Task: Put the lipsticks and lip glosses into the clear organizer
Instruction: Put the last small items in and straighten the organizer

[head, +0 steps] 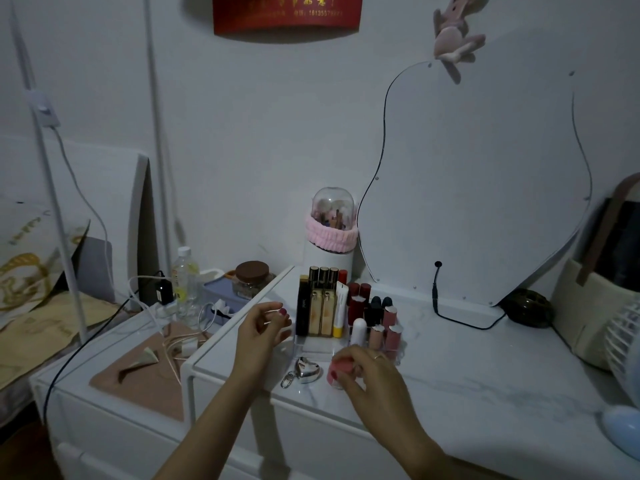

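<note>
The clear organizer (313, 345) stands on the white marble-look vanity top, filled with several upright lipsticks and lip glosses (360, 306), among them gold-capped tubes at the back left and red and pink ones at the right. My right hand (367, 374) is closed around a small pink round-topped item (338, 368) on the top, just in front of the organizer. My left hand (265, 327) hovers at the organizer's left side with fingers loosely curled and nothing in it.
A silver heart-shaped keychain (304, 370) lies left of my right hand. Behind the organizer stand a domed brush holder (331, 230) and a wavy mirror (478, 188). Cables, a bottle (185, 282) and a jar (252, 277) crowd the lower cabinet at left. A fan (623, 344) is at right.
</note>
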